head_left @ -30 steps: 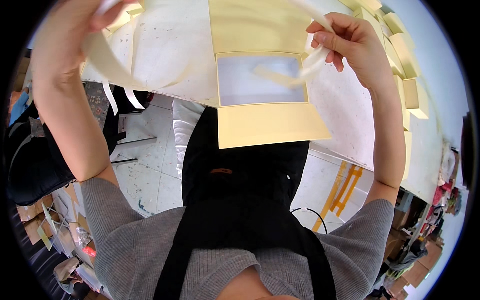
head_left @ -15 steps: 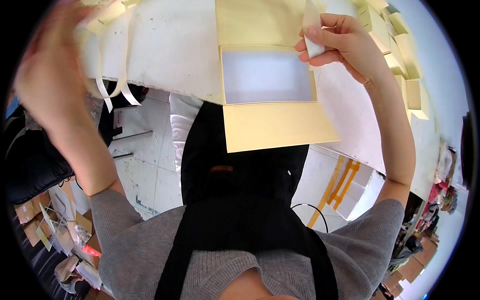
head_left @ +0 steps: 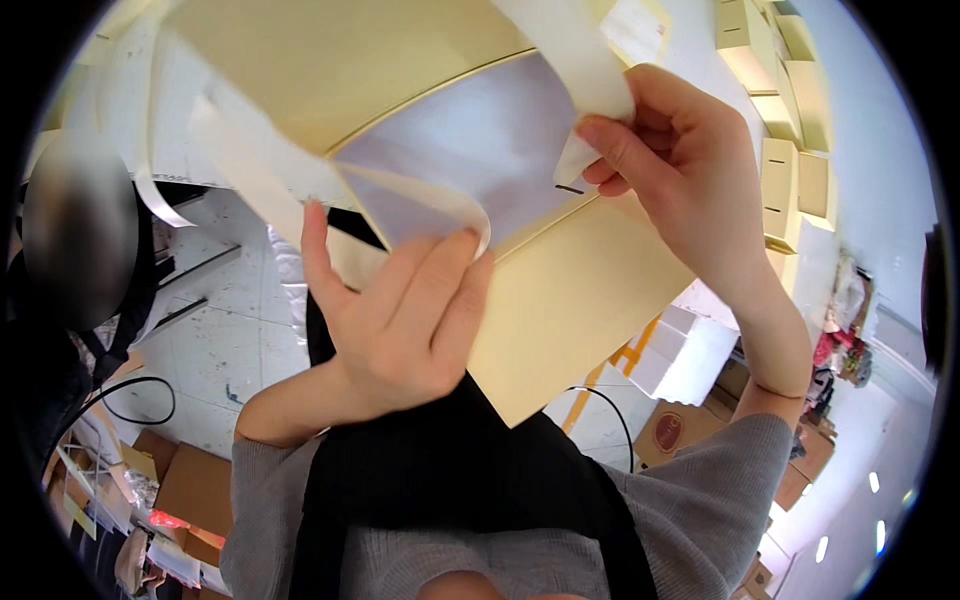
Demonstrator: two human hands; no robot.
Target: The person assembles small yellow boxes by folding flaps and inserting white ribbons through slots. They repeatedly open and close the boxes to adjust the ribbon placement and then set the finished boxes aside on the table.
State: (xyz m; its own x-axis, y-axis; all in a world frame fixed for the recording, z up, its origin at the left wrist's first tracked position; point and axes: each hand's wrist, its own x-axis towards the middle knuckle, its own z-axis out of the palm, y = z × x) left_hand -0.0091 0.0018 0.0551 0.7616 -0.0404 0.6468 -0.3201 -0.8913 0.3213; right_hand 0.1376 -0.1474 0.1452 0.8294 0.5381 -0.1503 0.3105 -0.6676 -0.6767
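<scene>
A pale yellow box (head_left: 590,275) with a white-lined inside is tilted in front of me, its flaps spread open. My right hand (head_left: 690,175) pinches a wide cream ribbon (head_left: 560,50) by the box's right inner wall, where a short dark slit shows just below the fingertips. My left hand (head_left: 405,320) is at the box's left edge, its fingers curled on a second cream ribbon (head_left: 250,160). This ribbon bends in a loop over the box opening. The left thumb's grip is partly hidden, and one finger sticks out apart.
More yellow boxes (head_left: 785,190) stand along the right side of the white table (head_left: 690,45). A loose ribbon (head_left: 150,180) hangs over the table edge at left, near another person (head_left: 75,230). A white box (head_left: 685,355) and cardboard boxes (head_left: 195,490) are lower down.
The box has been lifted toward me and turned at a slant. My left hand has come from the far left to the box with a ribbon. The right hand keeps its ribbon, slightly lower.
</scene>
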